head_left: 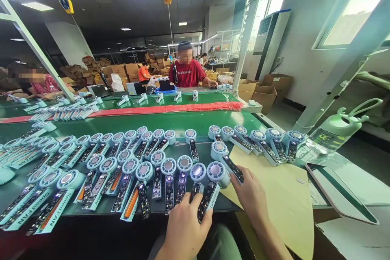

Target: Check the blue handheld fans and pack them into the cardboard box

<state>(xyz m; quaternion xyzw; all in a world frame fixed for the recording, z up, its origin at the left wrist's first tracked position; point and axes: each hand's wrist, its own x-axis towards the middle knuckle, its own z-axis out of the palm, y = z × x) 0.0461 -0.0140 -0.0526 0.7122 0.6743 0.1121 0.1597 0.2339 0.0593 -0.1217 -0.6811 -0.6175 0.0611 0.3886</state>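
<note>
My left hand (187, 225) is closed on the handle of a light-blue handheld fan (217, 172), whose circuit board lies exposed. Its fingertips also reach the handle of the neighbouring fan (198, 172); whether they grip that one too I cannot tell. To the right, my right hand (249, 191) pinches the lower end of another handheld fan (219, 151), round head pointing away from me, board side up. Several more open-handled fans (168, 166) lie in rows to the left, some with an orange part (132, 203) beside the board.
A yellowish sheet (284, 195) covers the bench's right side, with a white-edged tablet-like panel (343, 195) and a green-lidded bottle (335, 132) beyond. Several fans (273, 134) lie at the sheet's far edge. Across the green belt (183, 122), a person in red (190, 71) sits.
</note>
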